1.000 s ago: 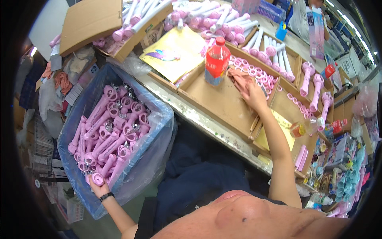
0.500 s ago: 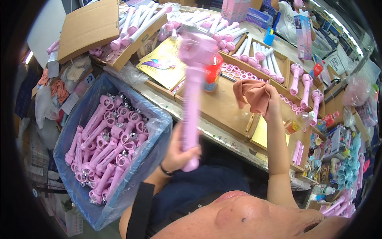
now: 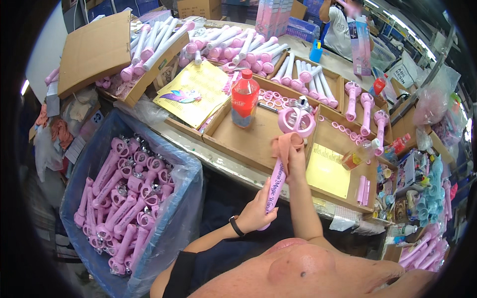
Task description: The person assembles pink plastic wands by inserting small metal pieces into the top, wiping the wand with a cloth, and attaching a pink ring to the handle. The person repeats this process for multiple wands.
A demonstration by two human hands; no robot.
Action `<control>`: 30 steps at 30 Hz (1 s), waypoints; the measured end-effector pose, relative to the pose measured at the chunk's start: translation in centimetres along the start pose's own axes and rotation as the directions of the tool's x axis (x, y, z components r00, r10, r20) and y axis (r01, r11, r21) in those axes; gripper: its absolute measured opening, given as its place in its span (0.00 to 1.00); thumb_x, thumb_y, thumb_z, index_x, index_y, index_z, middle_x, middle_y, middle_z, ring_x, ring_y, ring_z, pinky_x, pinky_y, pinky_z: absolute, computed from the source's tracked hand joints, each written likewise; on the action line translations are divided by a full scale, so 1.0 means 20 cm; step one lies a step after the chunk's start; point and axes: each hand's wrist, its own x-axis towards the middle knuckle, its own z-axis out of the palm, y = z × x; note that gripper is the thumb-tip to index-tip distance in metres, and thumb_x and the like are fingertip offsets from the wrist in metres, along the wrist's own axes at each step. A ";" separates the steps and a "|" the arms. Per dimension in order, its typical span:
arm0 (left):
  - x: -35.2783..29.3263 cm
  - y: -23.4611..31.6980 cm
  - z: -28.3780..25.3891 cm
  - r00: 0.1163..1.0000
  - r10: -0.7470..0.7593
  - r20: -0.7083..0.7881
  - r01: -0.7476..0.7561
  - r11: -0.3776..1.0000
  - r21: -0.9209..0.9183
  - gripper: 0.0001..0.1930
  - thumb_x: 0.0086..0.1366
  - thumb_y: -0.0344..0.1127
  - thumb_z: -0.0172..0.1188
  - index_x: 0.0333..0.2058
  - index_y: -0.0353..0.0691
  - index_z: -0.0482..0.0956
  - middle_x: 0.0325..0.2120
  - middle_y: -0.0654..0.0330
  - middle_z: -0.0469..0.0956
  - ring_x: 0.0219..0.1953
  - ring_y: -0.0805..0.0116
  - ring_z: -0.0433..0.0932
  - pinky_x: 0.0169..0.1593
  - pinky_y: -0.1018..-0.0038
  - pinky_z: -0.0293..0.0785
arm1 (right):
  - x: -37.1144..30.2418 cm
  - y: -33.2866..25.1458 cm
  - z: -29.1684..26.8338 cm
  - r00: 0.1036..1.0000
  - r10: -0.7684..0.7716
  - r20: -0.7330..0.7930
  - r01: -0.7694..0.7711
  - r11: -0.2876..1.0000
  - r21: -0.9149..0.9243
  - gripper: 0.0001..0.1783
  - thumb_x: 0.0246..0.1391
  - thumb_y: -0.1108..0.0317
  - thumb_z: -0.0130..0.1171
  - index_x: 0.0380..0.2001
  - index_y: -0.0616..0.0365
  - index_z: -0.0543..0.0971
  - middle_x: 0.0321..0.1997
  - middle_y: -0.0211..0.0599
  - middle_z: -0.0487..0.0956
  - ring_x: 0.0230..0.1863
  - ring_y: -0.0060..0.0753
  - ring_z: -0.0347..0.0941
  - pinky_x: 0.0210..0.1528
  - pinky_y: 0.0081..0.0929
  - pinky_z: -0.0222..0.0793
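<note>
A pink toy wand [image 3: 278, 181] slants up in front of me, its ring-shaped head [image 3: 296, 121] with a clear gem-like top pointing away. My left hand [image 3: 256, 206] is closed around the lower handle. Higher up, my right hand [image 3: 296, 161] presses an orange-brown cloth [image 3: 287, 145] around the wand's neck, just below the head. The wand is over the near edge of a shallow cardboard tray [image 3: 223, 141]. Dark lettering runs along its handle.
At left stands a blue plastic-lined bin [image 3: 186, 198] full of similar pink wands [image 3: 124, 198]. A red-capped bottle [image 3: 245, 99], yellow sheets [image 3: 194, 94], pink rings [image 3: 343, 129] and white-handled wands [image 3: 318, 84] crowd the bench. Another person [image 3: 338, 30] works at the far right.
The wand has moved right and tilted away from me, out of the bottle's line. My right hand has come down to it, and the cloth now wraps its neck.
</note>
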 end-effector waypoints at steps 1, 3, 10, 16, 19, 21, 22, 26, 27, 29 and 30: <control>0.00 0.00 -0.01 0.999 -0.021 0.029 0.020 1.000 0.024 0.48 0.53 0.32 0.61 0.64 0.30 0.37 0.58 0.33 0.56 0.57 0.40 0.64 0.55 0.65 0.66 | 0.03 -0.03 -0.02 0.988 0.004 0.152 -0.014 0.998 0.067 0.09 0.58 0.64 0.54 0.38 0.56 0.73 0.29 0.28 0.76 0.30 0.19 0.73 0.30 0.15 0.69; 0.02 0.00 -0.04 0.998 0.043 0.043 -0.045 0.999 0.028 0.48 0.54 0.31 0.61 0.65 0.33 0.37 0.58 0.35 0.57 0.53 0.42 0.68 0.51 0.65 0.69 | 0.07 -0.08 -0.05 0.918 0.019 0.395 -0.108 0.973 0.204 0.07 0.59 0.61 0.54 0.34 0.52 0.73 0.24 0.25 0.73 0.23 0.17 0.70 0.24 0.13 0.65; 0.03 0.08 -0.14 0.893 0.075 0.443 0.355 0.485 -0.799 0.48 0.58 0.27 0.58 0.67 0.50 0.32 0.51 0.48 0.66 0.30 0.72 0.75 0.34 0.76 0.75 | 0.03 -0.15 -0.07 0.872 -0.367 0.325 0.349 0.930 0.113 0.20 0.58 0.59 0.54 0.47 0.61 0.68 0.40 0.36 0.73 0.37 0.27 0.70 0.39 0.24 0.69; -0.02 0.04 -0.07 0.869 0.209 0.449 0.492 -0.251 -0.834 0.42 0.55 0.28 0.60 0.64 0.49 0.45 0.47 0.48 0.68 0.22 0.67 0.72 0.25 0.73 0.72 | -0.21 -0.11 -0.02 0.978 -0.110 0.180 0.057 0.959 0.277 0.17 0.64 0.59 0.45 0.46 0.62 0.66 0.39 0.35 0.72 0.38 0.26 0.70 0.43 0.20 0.69; -0.01 -0.02 -0.08 0.839 0.247 0.485 0.541 -0.267 -0.798 0.39 0.55 0.30 0.62 0.62 0.48 0.49 0.43 0.50 0.69 0.21 0.68 0.71 0.24 0.73 0.71 | -0.22 -0.16 0.01 0.930 -0.232 0.284 0.141 0.941 0.306 0.23 0.64 0.57 0.45 0.51 0.67 0.65 0.42 0.42 0.74 0.38 0.30 0.71 0.41 0.20 0.70; -0.01 -0.05 -0.10 0.839 0.233 0.492 0.538 -0.219 -0.814 0.36 0.57 0.32 0.61 0.62 0.44 0.52 0.43 0.49 0.70 0.25 0.66 0.73 0.28 0.73 0.74 | -0.16 -0.22 -0.02 0.829 -0.211 0.518 0.088 0.964 0.252 0.25 0.63 0.54 0.44 0.48 0.68 0.66 0.41 0.46 0.75 0.42 0.35 0.72 0.42 0.24 0.71; -0.02 -0.06 -0.11 0.871 0.146 0.468 0.479 -0.047 -0.877 0.34 0.58 0.32 0.60 0.61 0.43 0.54 0.44 0.49 0.70 0.28 0.66 0.74 0.31 0.72 0.74 | -0.11 -0.27 -0.04 0.742 -0.274 0.612 0.302 0.951 0.059 0.26 0.63 0.51 0.44 0.47 0.68 0.66 0.40 0.48 0.75 0.43 0.38 0.73 0.42 0.28 0.72; -0.02 -0.08 -0.05 0.945 -0.278 0.170 0.231 0.201 -0.952 0.17 0.68 0.33 0.49 0.53 0.35 0.68 0.45 0.54 0.74 0.42 0.67 0.76 0.48 0.72 0.72 | 0.00 -0.25 -0.08 0.869 -0.208 0.449 0.093 0.960 0.266 0.24 0.61 0.52 0.47 0.49 0.62 0.66 0.39 0.48 0.75 0.37 0.40 0.75 0.37 0.32 0.73; -0.01 -0.07 -0.03 0.936 -0.351 0.027 0.099 0.187 -0.977 0.15 0.68 0.34 0.49 0.51 0.34 0.70 0.45 0.54 0.74 0.43 0.67 0.75 0.50 0.72 0.71 | -0.01 -0.22 -0.08 0.868 -0.219 0.445 0.094 0.954 0.286 0.23 0.61 0.53 0.48 0.49 0.61 0.66 0.39 0.47 0.75 0.37 0.40 0.75 0.37 0.32 0.73; -0.01 -0.08 0.00 0.874 -0.458 -0.162 -0.085 0.183 -0.979 0.13 0.69 0.36 0.49 0.46 0.33 0.71 0.43 0.55 0.75 0.46 0.68 0.74 0.54 0.72 0.67 | -0.06 -0.14 -0.02 0.919 -0.148 0.366 0.056 0.966 0.251 0.19 0.60 0.58 0.51 0.49 0.58 0.66 0.38 0.46 0.76 0.35 0.38 0.75 0.35 0.30 0.73; 0.00 -0.07 0.02 0.858 -0.475 -0.193 -0.121 0.178 -0.976 0.14 0.69 0.37 0.48 0.46 0.33 0.70 0.43 0.55 0.75 0.46 0.68 0.74 0.54 0.72 0.68 | -0.12 -0.12 0.00 0.923 -0.133 0.360 0.038 0.965 0.260 0.17 0.60 0.60 0.50 0.47 0.58 0.67 0.36 0.45 0.76 0.32 0.35 0.75 0.33 0.29 0.73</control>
